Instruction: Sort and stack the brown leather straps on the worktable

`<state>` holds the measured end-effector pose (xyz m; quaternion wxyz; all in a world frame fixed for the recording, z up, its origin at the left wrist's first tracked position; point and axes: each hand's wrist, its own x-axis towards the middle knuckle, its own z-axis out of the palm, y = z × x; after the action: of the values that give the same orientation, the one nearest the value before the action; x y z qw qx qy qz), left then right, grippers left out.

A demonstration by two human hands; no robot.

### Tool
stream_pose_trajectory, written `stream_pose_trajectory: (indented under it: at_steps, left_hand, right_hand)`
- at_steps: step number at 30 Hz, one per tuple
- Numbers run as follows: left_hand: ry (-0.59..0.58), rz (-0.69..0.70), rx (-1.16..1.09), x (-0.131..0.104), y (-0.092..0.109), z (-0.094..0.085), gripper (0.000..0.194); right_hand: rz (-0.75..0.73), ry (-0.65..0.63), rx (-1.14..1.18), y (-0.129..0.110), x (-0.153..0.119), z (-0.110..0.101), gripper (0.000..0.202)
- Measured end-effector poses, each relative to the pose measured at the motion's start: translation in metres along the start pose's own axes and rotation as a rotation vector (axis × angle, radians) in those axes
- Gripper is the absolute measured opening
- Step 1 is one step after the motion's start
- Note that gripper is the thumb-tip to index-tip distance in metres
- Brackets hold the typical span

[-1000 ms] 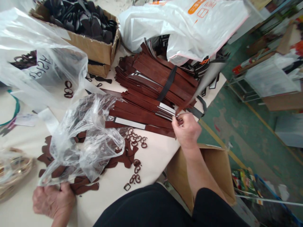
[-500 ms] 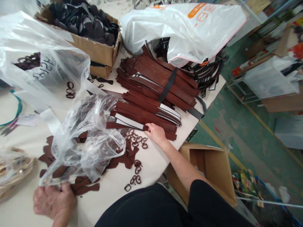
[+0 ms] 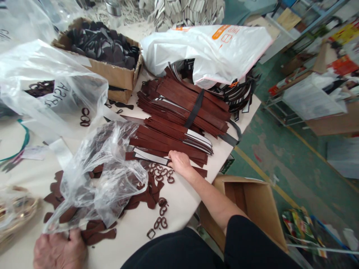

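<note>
The right hand (image 3: 179, 163) lies palm down on the near end of the loose brown straps (image 3: 171, 144), fingers curled over the edge of the lowest ones, so it looks to be pressing or pinching a strap rather than lifting it; whether a strap is truly pinched between thumb and fingers I cannot tell, since the palm hides the underside; just under that hand, on the side toward the body, a scatter of small brown loops (image 3: 159, 173) lies on the pale table (image 3: 179, 201), close enough to be picked without reaching; beyond the hand, farther from the body, a thicker bundle of straps (image 3: 190, 104) is held together by a dark band (image 3: 194, 108) across its middle, which keeps the stack from sliding apart; past that a white plastic sack (image 3: 207, 48) covers more dark strips; the left hand (image 3: 58, 250) rests at the near edge of the table, fingers closed on the lower hem of a clear plastic bag (image 3: 103, 175), apparently pinning it so the brown flat pieces (image 3: 98, 235) spilling from under it stay put; beyond the bag, a cardboard box (image 3: 112, 73) holds dark cut pieces; below the right forearm an open carton (image 3: 252, 209) stands on the floor against the table's edge.
</note>
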<state>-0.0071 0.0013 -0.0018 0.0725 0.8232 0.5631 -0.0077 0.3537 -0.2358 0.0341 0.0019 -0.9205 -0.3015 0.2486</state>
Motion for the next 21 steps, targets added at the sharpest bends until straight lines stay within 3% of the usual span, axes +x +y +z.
stream_pose_trajectory:
  at_steps: [2, 6, 11, 14, 17, 19, 21]
  left_hand:
    - [0.004, 0.01, -0.01, 0.0, 0.001, -0.001, 0.076]
    - [-0.007, -0.006, 0.007, -0.001, 0.001, -0.002, 0.078]
    - [-0.041, -0.039, 0.054, 0.0, 0.0, -0.002, 0.077]
    - [-0.063, -0.05, 0.056, 0.001, 0.0, -0.002, 0.079]
    - [-0.067, -0.051, 0.037, 0.0, 0.003, -0.005, 0.08]
    - [-0.062, -0.063, 0.011, 0.0, 0.004, -0.007, 0.078]
    - [-0.113, -0.081, -0.062, -0.001, 0.005, -0.008, 0.077]
  right_hand:
    - [-0.015, 0.008, 0.028, 0.001, 0.002, -0.001, 0.026]
    - [-0.058, 0.007, 0.125, 0.001, -0.001, -0.011, 0.009]
    - [-0.06, 0.11, 0.327, 0.016, -0.035, -0.047, 0.005]
    - [0.004, 0.278, 0.681, 0.037, -0.064, -0.078, 0.017]
    - [0.085, 0.564, 1.185, 0.057, -0.088, -0.102, 0.021]
    - [0.114, 0.705, 1.423, 0.065, -0.097, -0.106, 0.023]
    - [0.171, 0.746, 1.635, 0.067, -0.099, -0.096, 0.025]
